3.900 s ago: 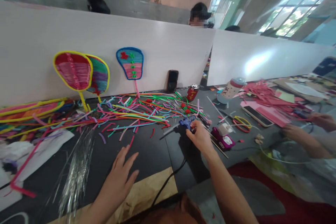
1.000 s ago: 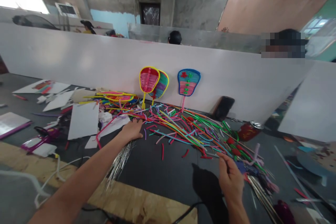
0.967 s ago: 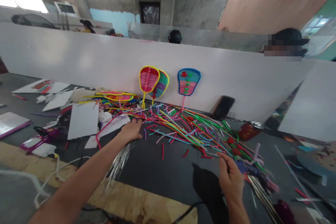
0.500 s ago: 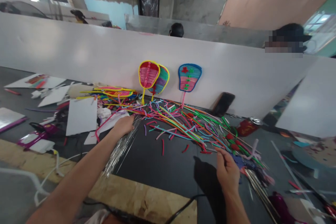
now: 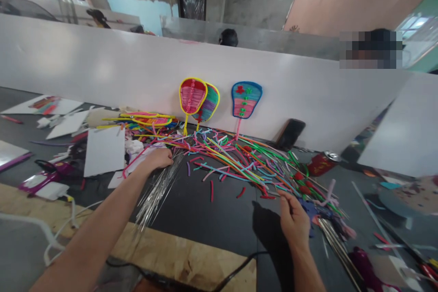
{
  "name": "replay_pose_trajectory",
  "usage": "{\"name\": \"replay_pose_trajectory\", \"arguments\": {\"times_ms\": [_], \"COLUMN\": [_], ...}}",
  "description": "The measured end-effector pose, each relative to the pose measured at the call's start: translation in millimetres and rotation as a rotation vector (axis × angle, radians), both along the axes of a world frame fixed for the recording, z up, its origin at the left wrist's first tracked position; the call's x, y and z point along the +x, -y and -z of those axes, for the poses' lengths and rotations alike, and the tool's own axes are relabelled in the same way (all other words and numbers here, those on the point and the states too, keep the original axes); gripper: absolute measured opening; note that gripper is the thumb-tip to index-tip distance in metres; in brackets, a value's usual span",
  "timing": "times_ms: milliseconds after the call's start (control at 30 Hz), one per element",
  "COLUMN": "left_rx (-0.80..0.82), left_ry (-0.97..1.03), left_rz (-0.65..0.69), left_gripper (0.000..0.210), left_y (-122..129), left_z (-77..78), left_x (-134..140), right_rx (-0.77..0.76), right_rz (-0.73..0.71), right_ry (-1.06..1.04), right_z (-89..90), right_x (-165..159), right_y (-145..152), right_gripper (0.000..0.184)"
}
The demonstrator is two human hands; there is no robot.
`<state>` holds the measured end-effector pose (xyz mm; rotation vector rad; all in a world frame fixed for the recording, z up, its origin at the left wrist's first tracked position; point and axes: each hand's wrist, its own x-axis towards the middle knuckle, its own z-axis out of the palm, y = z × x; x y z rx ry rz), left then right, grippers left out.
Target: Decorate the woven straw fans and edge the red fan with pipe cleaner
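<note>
1 grey stick (image 5: 275, 193), indistinct, pinched in right fingers (image 5: 286, 197), left fingers (image 5: 167, 157) by silver strands (image 5: 153, 200), grip unclear

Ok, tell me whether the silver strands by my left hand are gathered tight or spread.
Spread at the near end: the silver strands fan out loosely over the dark tabletop. Their far ends blur together; cannot tell there.

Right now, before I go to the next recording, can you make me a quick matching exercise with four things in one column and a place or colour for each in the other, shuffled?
1. Phone
2. Can
3. Left hand
4. Blue-edged fan

A. Red with a silvery top
B. By the far end of the silver strips
C. Has a pink handle
D. Black, by the white board

Right pairs: 1-D; 2-A; 3-B; 4-C
</note>
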<state>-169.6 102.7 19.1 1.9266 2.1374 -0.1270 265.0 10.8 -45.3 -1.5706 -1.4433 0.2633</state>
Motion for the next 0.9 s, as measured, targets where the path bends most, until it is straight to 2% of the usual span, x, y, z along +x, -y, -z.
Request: {"name": "replay_pose_trajectory", "arguments": {"times_ms": [300, 600, 667, 767, 900], "left_rx": [-0.074, -0.002, 0.03, 0.049, 0.032], "left_ry": [0.207, 0.187, 0.184, 0.202, 0.258], "left_rz": [-0.009, 0.0, -0.004, -0.012, -0.033], "left_gripper": [0.015, 0.011, 0.011, 0.016, 0.026], "left_y": [6, 6, 7, 9, 12], "left_z": [3.3, 6.8, 9.0, 12.9, 21.5], "left_x": [-9, -9, -10, -12, -18], "right_rx": [-0.027, -0.018, -0.008, -0.028, -0.121], "right_rz": [-0.012, -0.005, -0.005, -0.074, -0.344], "right_ry": [0.006, 0.03, 0.039, 0.06, 0.133], "right_z": [2.0, 4.4, -0.8, -18.5, -47.6], "right_x": [3, -2, -3, -9, -25], "right_y": [-1, -3, -1, 2, 0], "right_gripper": [0.037, 0.038, 0.039, 0.037, 0.03]}}
